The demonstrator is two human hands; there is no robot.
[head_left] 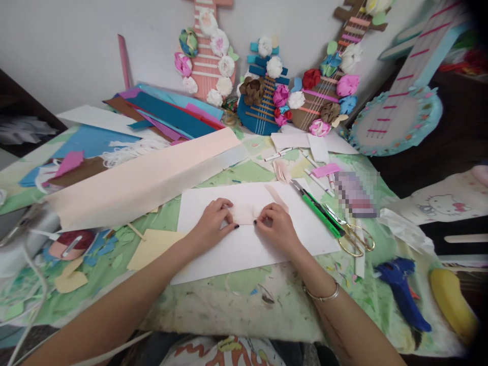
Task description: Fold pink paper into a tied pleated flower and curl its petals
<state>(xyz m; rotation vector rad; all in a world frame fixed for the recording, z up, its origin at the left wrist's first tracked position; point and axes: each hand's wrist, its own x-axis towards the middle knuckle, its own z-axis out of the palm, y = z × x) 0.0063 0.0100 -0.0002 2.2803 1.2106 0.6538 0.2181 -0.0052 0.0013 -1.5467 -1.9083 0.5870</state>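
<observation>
A white sheet [251,244] lies on the green table cover in front of me. On it rests a small pale pink paper piece [247,211]. My left hand [213,221] presses on its left end with curled fingers. My right hand [276,226] pinches its right end, and a bangle sits on that wrist. A narrow pink strip [276,197] sticks out just beyond my right fingers.
A long pale pink paper roll [141,178] lies to the left. A green utility knife [318,211] and gold scissors [353,236] lie right of the sheet, with a blue glue gun [402,290] nearer. Paper-flower guitars [263,96] lean on the wall. Coloured sheets [168,112] are stacked behind.
</observation>
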